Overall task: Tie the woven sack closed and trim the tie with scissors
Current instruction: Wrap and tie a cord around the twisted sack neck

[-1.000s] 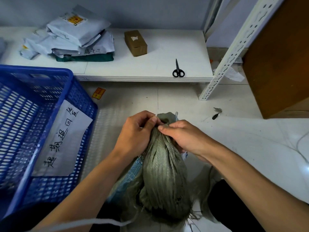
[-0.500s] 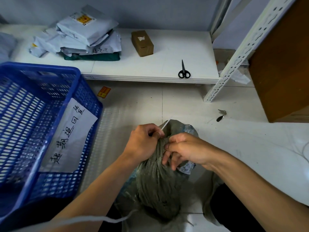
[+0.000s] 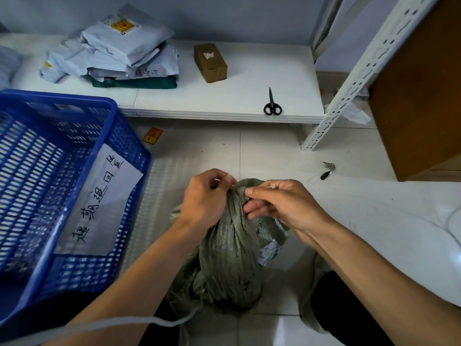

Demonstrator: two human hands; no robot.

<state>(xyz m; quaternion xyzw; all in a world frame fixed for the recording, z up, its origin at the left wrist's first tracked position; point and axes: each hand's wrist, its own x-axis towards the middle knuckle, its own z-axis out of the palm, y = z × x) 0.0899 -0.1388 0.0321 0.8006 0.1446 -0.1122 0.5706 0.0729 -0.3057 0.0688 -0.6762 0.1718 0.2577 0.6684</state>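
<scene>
A grey-green woven sack [image 3: 228, 258] stands on the pale tiled floor [image 3: 262, 151] at the bottom centre, its mouth gathered into a tight, pleated neck that points up and away from the camera. Both hands meet at that neck. The left hand [image 3: 205, 198] is curled closed around the left side of the bunched fabric, thumb and forefinger pinched together at the very top. The right hand [image 3: 279, 203] grips the right side, its forefinger stretched across the top of the neck and the other fingers bent in against the weave; thumb and fingertips press on the cloth. Whether either hand also pinches the tie itself cannot be told, since the fingers cover that spot. A white cord [image 3: 119, 323] trails across the bottom of the view, passing below the left forearm and running toward the base of the sack. The scissors [image 3: 272, 106], black-handled and closed, lie on the low white shelf [image 3: 249, 78] beyond the sack, near its front edge, well apart from both hands, blades pointing away. On the same shelf sit a small brown box [image 3: 210, 62] and, further left, a heap of grey mailers [image 3: 119, 49] over something dark green. A blue slotted crate [image 3: 57, 181] with a handwritten paper label fills the left side, beside the left arm. A white perforated post [image 3: 359, 73] slants up at right, next to a brown panel [image 3: 421, 91].
</scene>
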